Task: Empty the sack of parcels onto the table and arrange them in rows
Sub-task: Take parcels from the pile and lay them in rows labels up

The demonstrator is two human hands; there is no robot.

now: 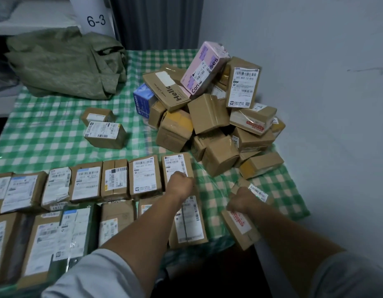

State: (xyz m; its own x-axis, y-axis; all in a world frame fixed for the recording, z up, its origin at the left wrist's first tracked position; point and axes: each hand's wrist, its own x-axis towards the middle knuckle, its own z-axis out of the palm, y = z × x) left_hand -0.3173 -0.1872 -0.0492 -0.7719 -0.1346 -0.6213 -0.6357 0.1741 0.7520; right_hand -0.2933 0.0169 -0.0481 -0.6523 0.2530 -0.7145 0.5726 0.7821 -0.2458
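Observation:
The green sack [66, 61] lies crumpled and flat at the table's far left. A jumbled heap of brown parcels [209, 114] fills the far right, topped by a pink box [205, 67]. Two rows of labelled parcels [85, 183] run along the near edge. My left hand [179, 184] rests fisted on the rightmost parcel of the back row [175, 166]. My right hand [242, 201] grips a brown parcel with a red-printed label [240, 224] at the near right edge of the table.
The green checked tablecloth [46, 134] covers the table. Two loose parcels [104, 134] sit mid-table. A blue box [142, 102] leans on the heap's left side. A white post marked 6-3 [96, 16] and shelves stand behind; a wall is on the right.

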